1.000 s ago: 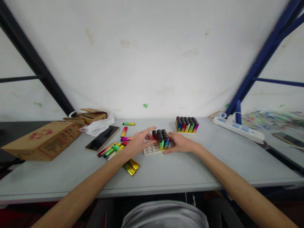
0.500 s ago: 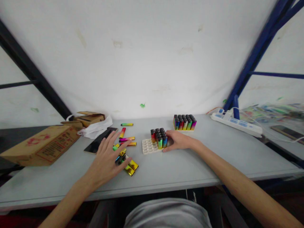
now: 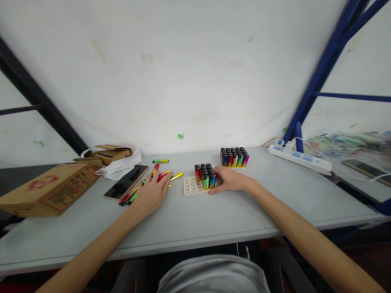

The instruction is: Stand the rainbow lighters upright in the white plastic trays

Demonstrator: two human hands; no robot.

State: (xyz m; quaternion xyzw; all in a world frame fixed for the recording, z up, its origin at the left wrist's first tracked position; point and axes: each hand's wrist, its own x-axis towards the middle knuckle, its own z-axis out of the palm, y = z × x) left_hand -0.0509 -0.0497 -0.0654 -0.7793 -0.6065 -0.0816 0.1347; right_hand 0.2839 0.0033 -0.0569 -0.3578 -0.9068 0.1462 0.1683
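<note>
Several colourful lighters lie loose on the left part of the table, partly under my left hand, which rests palm down with its fingers spread. A white tray with round holes sits near the middle. Black-topped lighters stand upright in its right part, while holes at its left are bare. My right hand is curled around the tray's right end, thumb and fingers against the standing lighters. Farther back, a second block of upright lighters fills another tray.
At the left are a cardboard box, a white plastic bag and a dark phone-like slab. A white power strip lies at the right, below a blue metal frame. A wall stands behind the table.
My left hand has come down onto the loose lighters, which have shifted and spread, some toward the dark slab. My right hand remains at the tray.
</note>
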